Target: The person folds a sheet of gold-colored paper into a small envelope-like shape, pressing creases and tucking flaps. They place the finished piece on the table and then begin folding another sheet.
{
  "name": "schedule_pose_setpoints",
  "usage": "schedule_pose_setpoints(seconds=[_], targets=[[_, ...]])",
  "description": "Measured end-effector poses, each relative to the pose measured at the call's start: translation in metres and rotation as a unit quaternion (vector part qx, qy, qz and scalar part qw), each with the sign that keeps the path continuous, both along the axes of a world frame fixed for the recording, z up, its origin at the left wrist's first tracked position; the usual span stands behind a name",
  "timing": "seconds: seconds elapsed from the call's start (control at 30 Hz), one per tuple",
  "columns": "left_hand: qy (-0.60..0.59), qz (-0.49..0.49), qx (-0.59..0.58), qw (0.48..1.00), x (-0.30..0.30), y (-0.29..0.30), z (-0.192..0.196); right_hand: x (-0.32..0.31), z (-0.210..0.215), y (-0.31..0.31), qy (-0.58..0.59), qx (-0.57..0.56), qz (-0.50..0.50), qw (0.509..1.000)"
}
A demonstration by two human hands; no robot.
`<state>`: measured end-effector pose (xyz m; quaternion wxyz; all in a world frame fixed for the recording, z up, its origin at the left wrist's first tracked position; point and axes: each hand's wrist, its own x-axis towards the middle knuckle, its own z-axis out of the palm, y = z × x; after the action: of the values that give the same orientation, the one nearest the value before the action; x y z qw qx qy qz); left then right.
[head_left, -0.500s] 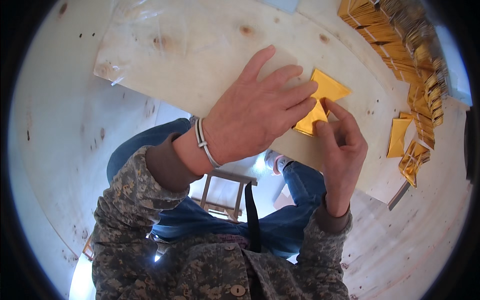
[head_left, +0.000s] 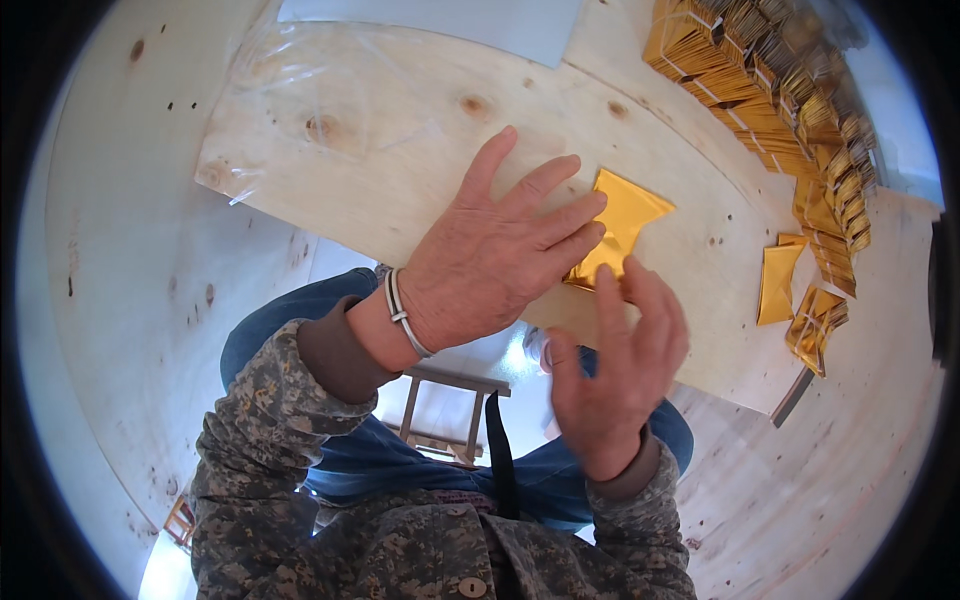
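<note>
A folded piece of shiny gold foil paper (head_left: 622,215) lies on the pale wooden board, its upper end flared to a point on the right. My left hand (head_left: 495,255) is spread palm down, its outer fingertips resting at the paper's left edge and covering part of it. A light band circles that wrist. Just below the paper, my right hand (head_left: 625,360) is open with its fingers apart and slightly blurred. Its index fingertip overlaps the paper's lower edge; whether it presses there I cannot tell.
Packed rows of folded gold papers (head_left: 730,95) curve along the far right. Near them lie a loose folded gold piece (head_left: 776,285) and a banded bundle (head_left: 815,325). Clear plastic film (head_left: 290,110) covers the board's left part. A pale sheet (head_left: 450,22) sits at the far edge.
My right hand has released the gold paper's lower right edge and moved down and left, its fingers opening. The left hand stays against the paper. The whole view has shifted slightly.
</note>
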<state>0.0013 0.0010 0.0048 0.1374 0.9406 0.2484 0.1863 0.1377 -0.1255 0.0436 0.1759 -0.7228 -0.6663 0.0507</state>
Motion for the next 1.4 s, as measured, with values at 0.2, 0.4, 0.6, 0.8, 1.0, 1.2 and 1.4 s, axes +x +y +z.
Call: schedule_pose_setpoints(seconds=[0.2, 0.4, 0.6, 0.8, 1.0, 1.2, 1.4], targets=[[0.013, -0.002, 0.003, 1.0, 0.0, 0.0, 0.001, -0.025, -0.012, -0.013, -0.021, -0.072, 0.019, 0.997], [0.026, -0.006, 0.008, 1.0, -0.001, 0.0, 0.0, -0.028, -0.019, -0.016, -0.001, -0.08, 0.016, 0.997], [0.025, -0.001, 0.007, 1.0, -0.001, -0.001, -0.002, -0.024, -0.019, -0.015, 0.005, -0.073, 0.004, 0.997], [0.027, -0.002, -0.006, 1.0, -0.002, 0.0, -0.004, -0.023, -0.021, -0.016, 0.014, -0.094, 0.009, 0.995], [0.034, -0.003, -0.023, 0.999, 0.0, 0.001, -0.002, -0.023, -0.021, -0.014, 0.009, -0.095, 0.007, 0.995], [0.015, -0.017, 0.002, 1.0, -0.002, -0.001, -0.007, -0.024, -0.021, -0.016, 0.005, -0.1, 0.007, 0.995], [0.035, -0.017, 0.033, 0.999, -0.001, 0.0, -0.002, -0.024, -0.021, -0.015, 0.014, -0.099, 0.006, 0.995]])
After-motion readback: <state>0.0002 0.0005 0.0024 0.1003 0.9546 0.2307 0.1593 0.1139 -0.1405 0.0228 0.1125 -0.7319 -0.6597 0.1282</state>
